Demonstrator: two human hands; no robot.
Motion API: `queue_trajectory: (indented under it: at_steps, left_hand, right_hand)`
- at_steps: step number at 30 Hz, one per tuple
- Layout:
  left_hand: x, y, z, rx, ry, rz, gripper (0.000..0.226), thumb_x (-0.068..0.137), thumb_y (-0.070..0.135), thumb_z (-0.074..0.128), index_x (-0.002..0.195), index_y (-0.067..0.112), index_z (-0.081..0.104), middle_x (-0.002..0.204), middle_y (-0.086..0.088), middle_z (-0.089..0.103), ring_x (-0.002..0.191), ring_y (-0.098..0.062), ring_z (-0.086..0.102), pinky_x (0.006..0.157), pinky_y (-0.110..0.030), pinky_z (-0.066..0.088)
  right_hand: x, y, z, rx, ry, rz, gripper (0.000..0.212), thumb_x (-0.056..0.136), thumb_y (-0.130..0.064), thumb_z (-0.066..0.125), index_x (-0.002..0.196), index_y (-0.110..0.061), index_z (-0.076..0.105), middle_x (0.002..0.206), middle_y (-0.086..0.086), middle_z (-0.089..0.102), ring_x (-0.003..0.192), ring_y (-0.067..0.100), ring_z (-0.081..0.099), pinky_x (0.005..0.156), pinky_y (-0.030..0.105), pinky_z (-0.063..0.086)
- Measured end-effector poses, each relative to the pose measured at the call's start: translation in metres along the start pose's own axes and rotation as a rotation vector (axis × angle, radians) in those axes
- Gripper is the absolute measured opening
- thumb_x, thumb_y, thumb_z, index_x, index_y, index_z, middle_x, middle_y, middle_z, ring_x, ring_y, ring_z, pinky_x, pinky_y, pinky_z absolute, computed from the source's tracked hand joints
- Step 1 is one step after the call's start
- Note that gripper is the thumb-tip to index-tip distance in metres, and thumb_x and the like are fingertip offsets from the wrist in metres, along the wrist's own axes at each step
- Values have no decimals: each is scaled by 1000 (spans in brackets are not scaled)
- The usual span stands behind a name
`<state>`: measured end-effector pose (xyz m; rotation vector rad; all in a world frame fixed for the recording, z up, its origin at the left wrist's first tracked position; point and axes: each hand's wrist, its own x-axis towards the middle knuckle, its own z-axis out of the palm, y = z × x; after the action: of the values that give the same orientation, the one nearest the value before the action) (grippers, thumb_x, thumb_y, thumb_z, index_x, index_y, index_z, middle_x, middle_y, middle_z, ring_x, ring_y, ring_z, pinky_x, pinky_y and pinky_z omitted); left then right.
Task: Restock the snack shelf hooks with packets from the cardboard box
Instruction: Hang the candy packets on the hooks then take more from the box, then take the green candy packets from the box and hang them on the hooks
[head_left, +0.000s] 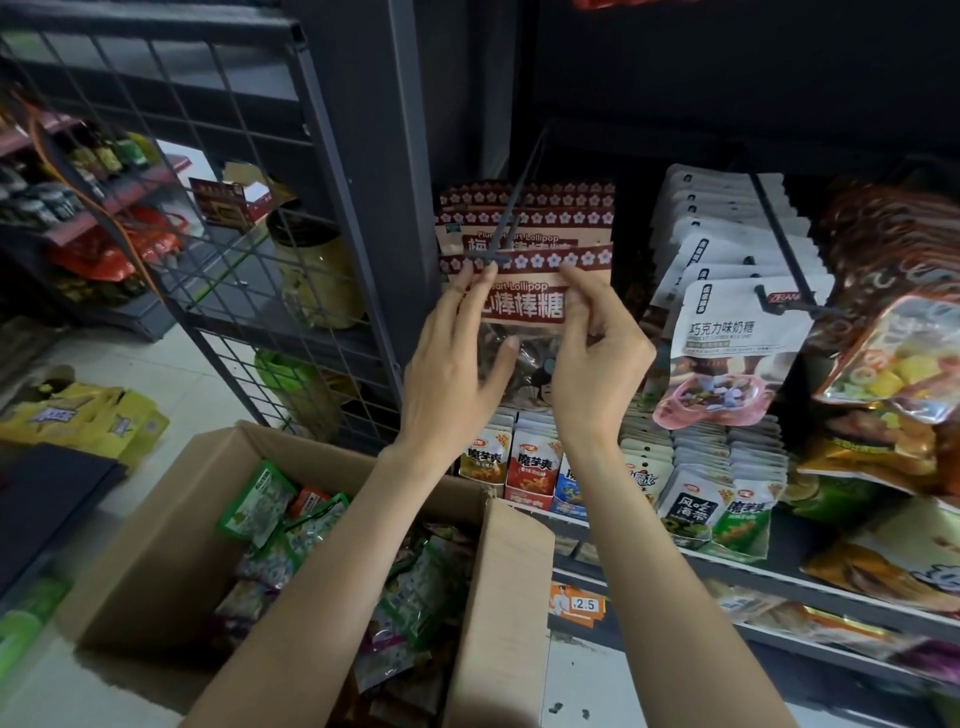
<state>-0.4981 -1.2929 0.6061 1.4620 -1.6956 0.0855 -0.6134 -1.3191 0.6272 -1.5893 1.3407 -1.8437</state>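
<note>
Both hands, left hand (452, 358) and right hand (597, 358), pinch a lollipop packet (524, 296) at the hook (511, 208) tip, mid-hanging; next, I judge, its hole must slide onto the hook, above the box (171, 525)

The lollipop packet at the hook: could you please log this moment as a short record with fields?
held item: lollipop packet, top edge at the hook tip
left hand: pinches the packet's left side
right hand: pinches its right side
hook: carries more of the same packets behind
neighbour hook: white candy packets
cardboard box: open, holds mixed packets
</note>
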Motion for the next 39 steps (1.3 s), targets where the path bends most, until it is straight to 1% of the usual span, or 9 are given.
queue_trajectory:
  at_steps: [5, 8, 13, 18, 22, 25, 31, 35, 39]
  left_hand:
    - [7, -3, 13, -140, -64, -130, 72, 93, 37, 52, 149, 7, 18, 152, -10, 32, 138, -18, 34, 107, -31, 39]
    - [15, -12, 29, -83, -108, -140, 73, 93, 31, 55, 150, 6, 16, 156, -10, 24, 144, -19, 24, 114, -35, 31]
    - [37, -27, 55, 101, -248, -106, 71, 94, 23, 55, 152, 13, 16, 159, -12, 12, 147, -25, 8, 115, -49, 26]
    - [47, -25, 63, 147, -280, -96, 67, 92, 16, 56, 150, 11, 23, 159, -14, 10, 147, -30, 7, 112, -49, 33]
    - [29, -10, 49, 68, -128, -92, 54, 90, 11, 58, 141, 13, 42, 151, -10, 33, 142, -28, 25, 110, -31, 26]
    - [-2, -1, 21, -31, -22, -90, 41, 90, 20, 56, 129, 12, 53, 131, -3, 56, 124, -19, 46, 102, -25, 35]
    - [-84, -19, -53, -142, 174, -134, 24, 94, 23, 53, 113, 11, 61, 84, 6, 67, 76, -11, 64, 70, -27, 53]
    - [-147, -62, -102, -147, 60, -235, 23, 95, 27, 50, 111, 15, 61, 76, 11, 66, 73, -3, 65, 67, -25, 53]
    - [-201, -126, -131, -157, -259, -388, 31, 91, 39, 53, 118, 24, 58, 90, 15, 66, 87, -2, 64, 81, -30, 53]
  right_hand:
    - [18, 28, 1, -199, -257, -129, 47, 89, -23, 66, 134, -19, 55, 113, 5, 61, 92, 6, 56, 80, 20, 50]
    - [29, 44, 1, -455, -431, -141, 73, 85, -24, 71, 147, -32, 34, 130, 10, 50, 88, 20, 62, 70, 29, 49]
    - [48, 55, 18, -502, -385, -163, 74, 87, -4, 64, 149, -29, 32, 129, 17, 45, 92, 32, 63, 72, 41, 57]
    - [54, 61, 21, -525, -377, -176, 70, 87, 0, 59, 148, -27, 34, 139, 19, 32, 122, 36, 43, 80, 38, 52]
    - [29, 51, 1, -464, -286, -236, 51, 89, -5, 59, 139, -12, 46, 145, 24, 31, 133, 38, 34, 95, 29, 40]
    - [-1, 38, -19, -356, -242, -313, 38, 93, -12, 58, 130, -7, 54, 136, 19, 44, 127, 30, 42, 105, 32, 34]
    - [-64, 12, -41, -196, -479, -315, 27, 95, -18, 51, 120, -11, 60, 107, 3, 64, 100, 18, 56, 85, 30, 45]
    - [-114, 14, -27, -174, -774, -201, 20, 94, -22, 52, 108, -19, 66, 97, -3, 69, 83, 14, 65, 70, 32, 52]
    - [-170, 24, 1, -295, -976, -159, 20, 92, -21, 57, 110, -22, 66, 108, -2, 65, 99, 17, 62, 80, 36, 53]
